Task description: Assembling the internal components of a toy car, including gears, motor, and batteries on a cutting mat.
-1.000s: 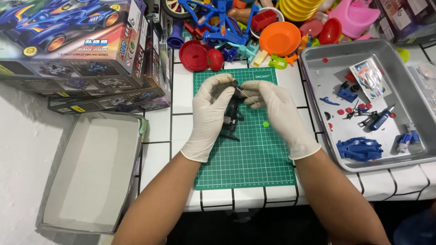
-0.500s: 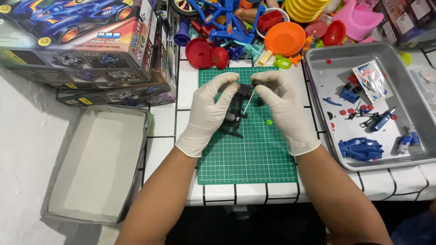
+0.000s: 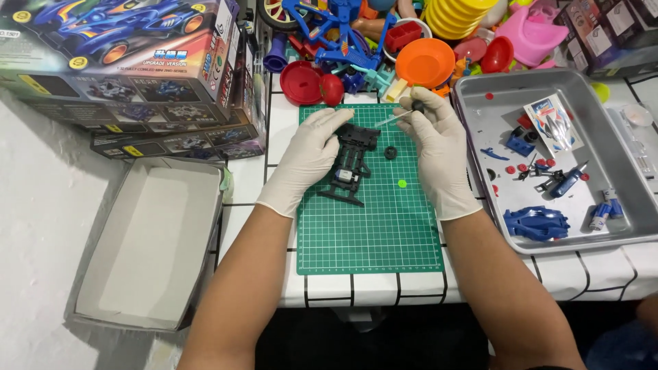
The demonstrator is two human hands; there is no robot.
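Note:
A black toy-car chassis (image 3: 351,166) lies on the green cutting mat (image 3: 370,226). My left hand (image 3: 310,154), in a white glove, rests against the chassis's left side with fingers curled over its far end. My gloved right hand (image 3: 439,147) is to the right of the chassis and pinches a small screwdriver (image 3: 401,115) whose metal tip points left toward the chassis. A small black wheel (image 3: 391,153) and a tiny green round piece (image 3: 401,183) sit on the mat between my hands.
A metal tray (image 3: 617,199) at right holds blue and red small parts and a plastic bag. An open grey box lid (image 3: 147,240) lies at left. Toy-car boxes (image 3: 130,68) stand at back left, with colourful plastic toys (image 3: 425,41) along the back.
My hands have parted. The right hand drew back to the right with the screwdriver, and the chassis now lies exposed on the mat with a black wheel beside it.

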